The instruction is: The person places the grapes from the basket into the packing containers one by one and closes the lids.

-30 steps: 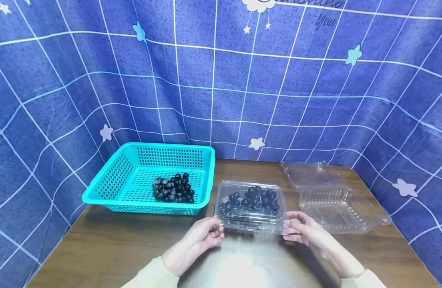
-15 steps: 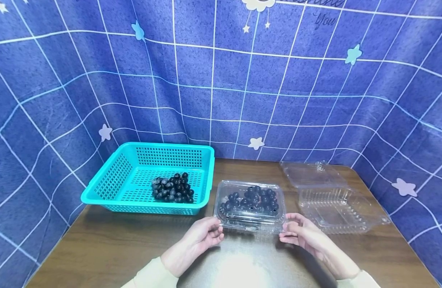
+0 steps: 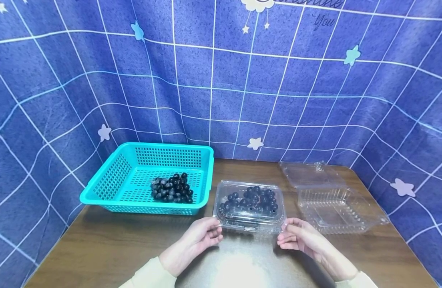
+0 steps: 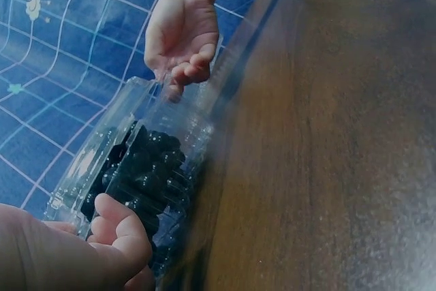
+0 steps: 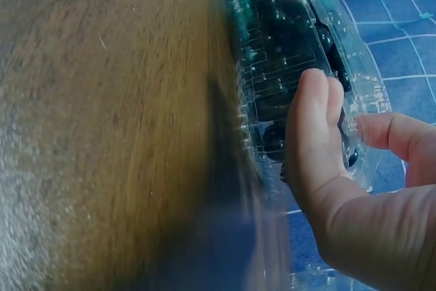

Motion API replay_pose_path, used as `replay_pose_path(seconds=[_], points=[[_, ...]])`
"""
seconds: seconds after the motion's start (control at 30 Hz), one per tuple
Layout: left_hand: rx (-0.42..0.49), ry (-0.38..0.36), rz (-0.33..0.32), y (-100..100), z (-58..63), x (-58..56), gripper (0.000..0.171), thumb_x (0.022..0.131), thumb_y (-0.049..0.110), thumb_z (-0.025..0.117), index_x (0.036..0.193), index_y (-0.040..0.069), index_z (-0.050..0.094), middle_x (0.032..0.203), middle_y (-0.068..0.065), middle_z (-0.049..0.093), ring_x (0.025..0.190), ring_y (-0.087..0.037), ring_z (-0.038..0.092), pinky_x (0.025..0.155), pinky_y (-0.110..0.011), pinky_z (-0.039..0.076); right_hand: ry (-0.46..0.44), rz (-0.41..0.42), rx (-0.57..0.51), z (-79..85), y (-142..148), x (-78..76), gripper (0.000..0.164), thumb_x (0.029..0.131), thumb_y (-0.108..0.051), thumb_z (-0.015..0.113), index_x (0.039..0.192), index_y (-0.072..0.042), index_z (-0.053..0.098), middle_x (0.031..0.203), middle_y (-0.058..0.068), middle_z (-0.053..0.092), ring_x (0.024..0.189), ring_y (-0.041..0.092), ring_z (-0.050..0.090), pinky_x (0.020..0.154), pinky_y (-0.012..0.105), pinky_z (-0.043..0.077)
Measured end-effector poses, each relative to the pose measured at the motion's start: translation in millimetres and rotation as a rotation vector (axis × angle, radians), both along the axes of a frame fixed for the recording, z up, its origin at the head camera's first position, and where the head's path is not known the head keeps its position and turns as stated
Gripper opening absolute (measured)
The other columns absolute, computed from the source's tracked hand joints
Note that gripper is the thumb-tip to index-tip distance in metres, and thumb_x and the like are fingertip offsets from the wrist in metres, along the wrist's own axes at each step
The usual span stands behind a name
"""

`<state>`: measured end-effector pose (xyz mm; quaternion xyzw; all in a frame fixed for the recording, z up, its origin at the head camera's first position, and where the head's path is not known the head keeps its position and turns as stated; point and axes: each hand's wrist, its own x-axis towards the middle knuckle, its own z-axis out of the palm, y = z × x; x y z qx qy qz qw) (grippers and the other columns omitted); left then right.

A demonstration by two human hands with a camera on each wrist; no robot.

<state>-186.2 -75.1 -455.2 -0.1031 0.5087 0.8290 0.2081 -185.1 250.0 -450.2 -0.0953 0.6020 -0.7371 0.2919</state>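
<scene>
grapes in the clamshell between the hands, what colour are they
The grapes are very dark, almost black; the head view shows them best.

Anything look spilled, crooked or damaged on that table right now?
Nothing stands out. The dark fruit I see lies inside the teal basket and the lidded clear box, which the left hand and right hand hold at its near corners. The open container to the right looks intact, though fine cracks could escape notice.
</scene>
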Motion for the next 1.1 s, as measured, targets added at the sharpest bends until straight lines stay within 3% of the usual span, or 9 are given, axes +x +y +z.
replay_pose_path(seconds=[0.23, 0.57, 1.1], points=[[-0.036, 0.010, 0.007, -1.5, -0.5, -0.7, 0.010, 0.084, 0.004, 0.055, 0.091, 0.008, 0.049, 0.080, -0.003, 0.053, 0.074, -0.013, 0.055, 0.069, -0.028, 0.050, -0.006, -0.011, 0.045, -0.3, -2.9, 0.2, 0.006, 0.095, -0.008, 0.044, 0.101, -0.007, 0.043, 0.089, 0.010, 0.069, 0.084, 0.021, 0.069, 0.080, 0.035, 0.055], [-0.077, 0.005, 0.044, -1.2, -1.1, -2.6, 0.017, 0.082, 0.002, 0.058, 0.097, 0.004, 0.049, 0.082, -0.003, 0.054, 0.072, -0.012, 0.055, 0.066, -0.024, 0.049, 0.012, 0.018, -0.010, -2.1, -2.2, -1.5, 0.006, 0.096, -0.006, 0.042, 0.102, -0.006, 0.043, 0.089, 0.007, 0.069, 0.083, 0.018, 0.069, 0.081, 0.034, 0.055], [-0.060, 0.032, 0.075, 0.5, -1.7, -3.6, 0.019, 0.081, -0.003, 0.056, 0.098, 0.000, 0.047, 0.075, -0.001, 0.054, 0.065, -0.010, 0.055, 0.063, -0.024, 0.046, 0.016, -0.012, -0.032, -1.7, -2.9, -1.5, 0.020, 0.094, -0.001, 0.043, 0.112, 0.002, 0.033, 0.086, 0.008, 0.069, 0.079, 0.017, 0.069, 0.077, 0.031, 0.056]])
